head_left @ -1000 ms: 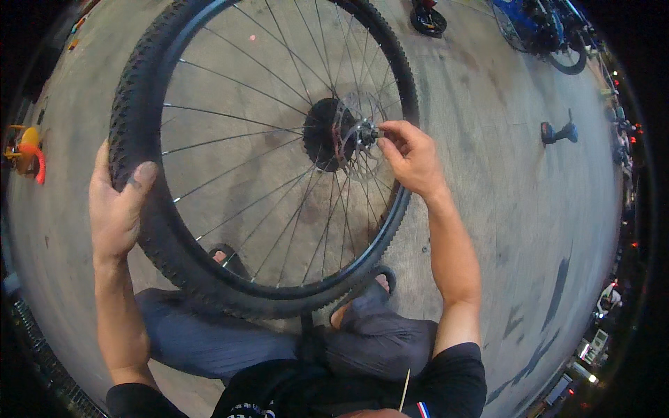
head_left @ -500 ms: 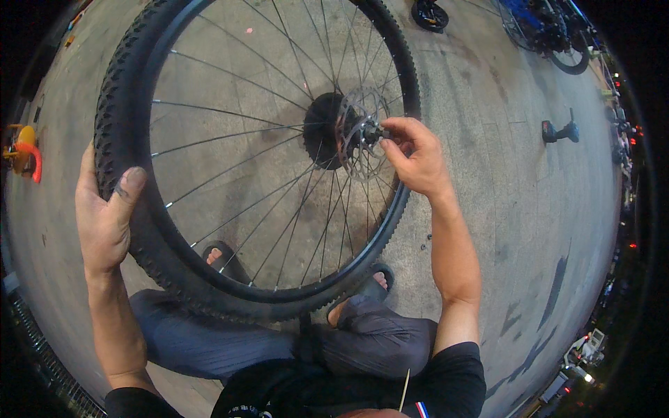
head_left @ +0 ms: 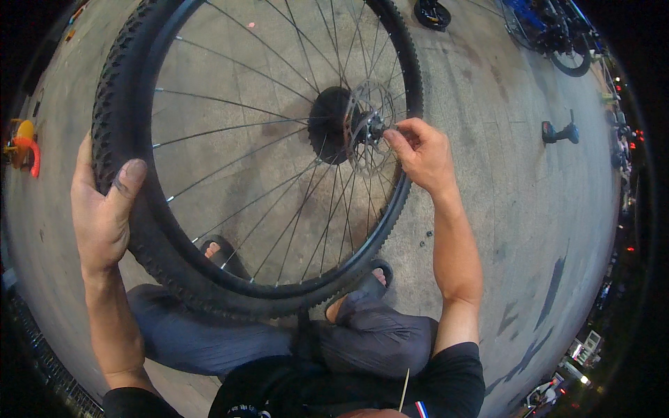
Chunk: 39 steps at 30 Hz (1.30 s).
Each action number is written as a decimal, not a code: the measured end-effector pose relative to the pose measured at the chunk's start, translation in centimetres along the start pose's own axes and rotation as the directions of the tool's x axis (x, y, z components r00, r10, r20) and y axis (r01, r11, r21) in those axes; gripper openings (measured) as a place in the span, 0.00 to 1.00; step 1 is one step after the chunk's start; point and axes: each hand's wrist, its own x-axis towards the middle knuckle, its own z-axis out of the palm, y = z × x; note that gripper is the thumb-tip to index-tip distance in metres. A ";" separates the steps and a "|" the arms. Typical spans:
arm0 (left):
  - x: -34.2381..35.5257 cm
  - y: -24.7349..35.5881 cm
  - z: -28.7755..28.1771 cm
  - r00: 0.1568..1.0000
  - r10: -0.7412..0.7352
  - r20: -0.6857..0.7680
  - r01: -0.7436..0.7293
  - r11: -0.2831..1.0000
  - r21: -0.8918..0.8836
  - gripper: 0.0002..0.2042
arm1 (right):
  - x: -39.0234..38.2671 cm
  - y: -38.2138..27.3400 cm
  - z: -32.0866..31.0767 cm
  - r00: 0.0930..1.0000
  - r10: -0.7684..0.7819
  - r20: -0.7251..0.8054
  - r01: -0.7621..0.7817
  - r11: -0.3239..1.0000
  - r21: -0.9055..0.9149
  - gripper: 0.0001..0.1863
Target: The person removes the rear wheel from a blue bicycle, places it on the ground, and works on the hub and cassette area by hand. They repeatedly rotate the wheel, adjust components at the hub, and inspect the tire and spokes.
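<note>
A bicycle wheel with a knobby black tyre (head_left: 120,97) stands tilted in front of me, close to my legs. My left hand (head_left: 104,209) is wrapped round the tyre at its left side, thumb on the near face. At the hub, a silver brake disc (head_left: 352,159) faces right, with the dark round sprocket cluster (head_left: 326,125) on the far side. The fingertips of my right hand (head_left: 426,157) pinch the end of the hub axle (head_left: 377,130). Whether a small nut or other part sits between those fingers is hidden.
Small dark parts (head_left: 426,240) lie on the paved ground right of the wheel. Farther right stands a cordless drill (head_left: 560,132). A blue bicycle (head_left: 547,31) and a small black wheeled item (head_left: 432,14) are at the back; a yellow and red object (head_left: 28,150) is far left.
The wheel has turned slightly, its hub shifting a little to the right. My right hand has moved right with the axle end, still pinching; my left hand keeps its hold on the tyre.
</note>
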 end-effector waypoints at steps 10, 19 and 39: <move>0.0 0.0 0.3 1.000 -0.006 -0.004 0.006 0.999 -0.035 0.34 | 0.1 0.3 0.3 1.000 0.032 -0.002 -0.031 0.999 0.026 0.18; 0.0 0.0 0.3 1.000 -0.007 -0.003 0.007 1.000 -0.023 0.34 | 0.0 -0.7 -0.1 0.985 0.160 0.063 -0.162 0.987 0.022 0.16; 0.0 -0.1 0.4 1.000 0.011 -0.010 -0.011 1.000 -0.019 0.35 | -0.3 -0.4 0.4 0.997 0.071 -0.017 -0.070 0.993 0.094 0.16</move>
